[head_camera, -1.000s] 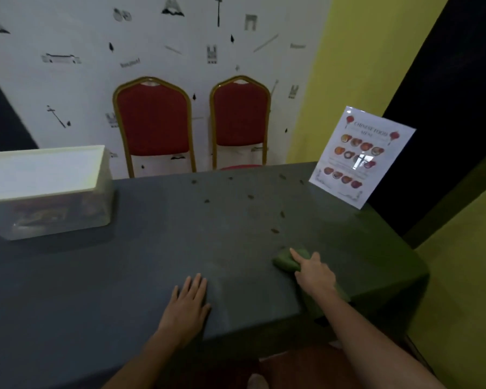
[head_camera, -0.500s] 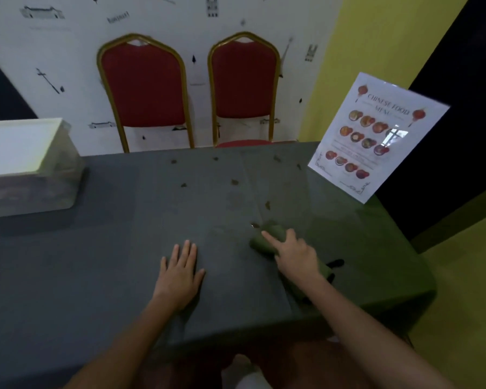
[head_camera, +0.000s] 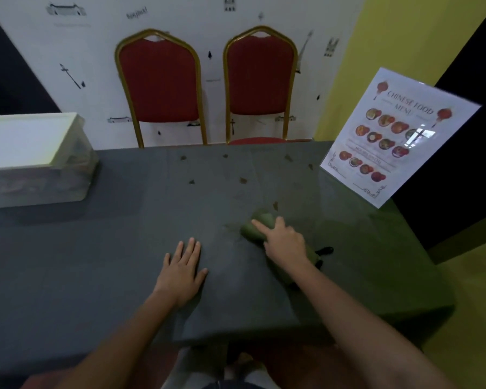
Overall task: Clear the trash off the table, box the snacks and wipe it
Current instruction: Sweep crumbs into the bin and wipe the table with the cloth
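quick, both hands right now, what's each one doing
Left hand: open, flat on the table, holding nothing.
Right hand: pressing the green cloth, index finger straight; whether it grips cannot be told.

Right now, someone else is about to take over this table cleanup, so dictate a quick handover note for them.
Left hand: flat on the grey tablecloth, holding nothing.
Right hand: pressing the green cloth onto the table, index finger stretched along it.
Snack box: lidded, at the far left.
Done: snacks look boxed, no wrappers visible.
Left: brown crumbs dot the far middle, one just beyond the cloth; wipe them up. Menu stand stands at the right edge.
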`<state>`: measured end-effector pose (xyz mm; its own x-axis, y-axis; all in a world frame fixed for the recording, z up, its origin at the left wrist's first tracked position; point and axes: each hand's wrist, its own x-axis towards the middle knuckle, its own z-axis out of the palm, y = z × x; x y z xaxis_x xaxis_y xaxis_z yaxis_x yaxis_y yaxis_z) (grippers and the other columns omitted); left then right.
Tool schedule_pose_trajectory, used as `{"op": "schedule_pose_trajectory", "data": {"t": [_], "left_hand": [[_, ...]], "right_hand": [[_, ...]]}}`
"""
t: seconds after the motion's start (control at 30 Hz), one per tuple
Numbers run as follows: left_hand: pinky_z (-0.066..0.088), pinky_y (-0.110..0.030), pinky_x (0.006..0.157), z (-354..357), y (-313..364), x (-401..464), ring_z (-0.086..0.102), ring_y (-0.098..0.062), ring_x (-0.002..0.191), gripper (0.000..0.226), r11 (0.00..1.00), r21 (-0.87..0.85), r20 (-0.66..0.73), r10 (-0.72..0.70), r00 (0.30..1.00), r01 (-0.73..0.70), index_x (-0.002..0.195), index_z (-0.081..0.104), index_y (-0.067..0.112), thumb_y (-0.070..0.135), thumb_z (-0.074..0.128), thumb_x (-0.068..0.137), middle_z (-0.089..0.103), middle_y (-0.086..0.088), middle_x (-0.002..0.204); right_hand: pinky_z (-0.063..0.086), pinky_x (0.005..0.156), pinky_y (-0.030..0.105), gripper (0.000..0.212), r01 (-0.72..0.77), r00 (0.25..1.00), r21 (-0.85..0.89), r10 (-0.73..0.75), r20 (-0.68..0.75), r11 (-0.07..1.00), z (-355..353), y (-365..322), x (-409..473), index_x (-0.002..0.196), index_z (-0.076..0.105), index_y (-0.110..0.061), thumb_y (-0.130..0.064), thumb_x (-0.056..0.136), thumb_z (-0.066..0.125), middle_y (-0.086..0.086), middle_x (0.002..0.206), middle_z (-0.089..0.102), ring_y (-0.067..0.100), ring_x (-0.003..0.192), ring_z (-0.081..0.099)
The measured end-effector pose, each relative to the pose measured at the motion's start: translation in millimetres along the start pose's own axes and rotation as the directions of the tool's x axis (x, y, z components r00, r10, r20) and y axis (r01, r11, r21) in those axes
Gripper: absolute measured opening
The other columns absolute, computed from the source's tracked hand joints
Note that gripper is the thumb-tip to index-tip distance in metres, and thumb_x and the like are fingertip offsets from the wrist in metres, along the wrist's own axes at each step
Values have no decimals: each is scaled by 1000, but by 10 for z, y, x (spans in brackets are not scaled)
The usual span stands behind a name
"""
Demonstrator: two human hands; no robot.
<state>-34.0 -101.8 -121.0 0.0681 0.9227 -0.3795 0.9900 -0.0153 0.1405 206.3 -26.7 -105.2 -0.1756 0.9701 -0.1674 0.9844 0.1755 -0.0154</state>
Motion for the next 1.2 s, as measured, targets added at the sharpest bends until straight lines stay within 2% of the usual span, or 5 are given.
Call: {"op": "schedule_pose_trajectory", "data": {"t": [0.17, 0.47, 0.7, 1.0, 1.2], "left_hand": [[1, -42, 119, -53, -41, 52, -9, -22, 146, 69, 998, 39, 20, 54, 998, -54, 150, -8, 17, 50, 22, 98, -11, -1, 159], [7, -45, 119, -358, -332, 533, -4, -24, 147, 71, 996, 30, 10, -80, 997, 79, 150, -5, 11, 50, 23, 97, -8, -6, 159], [4, -43, 119, -333, -414, 634, -9, -22, 146, 70, 1000, 4, 6, -29, 1000, 29, 150, -8, 13, 50, 20, 98, -13, -3, 159], [2, -42, 119, -477, -648, 1016, -9, -21, 146, 68, 999, -39, -29, -34, 999, 33, 150, -7, 13, 49, 18, 98, -12, -2, 159], [3, -43, 119, -597, -882, 1253, -8, -21, 146, 67, 998, -40, -52, -55, 997, 53, 150, -5, 13, 49, 17, 98, -10, -3, 159]], "right_hand": [[47, 82, 39, 58, -375, 927, 106, 374, 29, 921, -97, 528, 263, 146, 24, -49, -27, 96, 44, 12, 120, 39, 29, 97, 56], [48, 78, 37, 61, 64, 998, 66, -66, 17, 996, -50, -274, 198, 145, 24, -50, -36, 92, 53, 10, 125, 39, 30, 97, 56], [53, 77, 38, 59, -416, 910, 47, 414, 32, 908, -168, 585, 647, 147, 19, -49, -32, 97, 43, 12, 117, 41, 25, 88, 58], [49, 76, 38, 63, 115, 992, 5, -115, 60, 993, -109, -450, 560, 146, 19, -51, -38, 93, 52, 10, 126, 38, 31, 97, 56], [50, 74, 35, 59, -399, 917, 60, 399, 13, 915, -278, 172, 1162, 147, 18, -48, -33, 97, 44, 12, 118, 41, 26, 88, 58]]}}
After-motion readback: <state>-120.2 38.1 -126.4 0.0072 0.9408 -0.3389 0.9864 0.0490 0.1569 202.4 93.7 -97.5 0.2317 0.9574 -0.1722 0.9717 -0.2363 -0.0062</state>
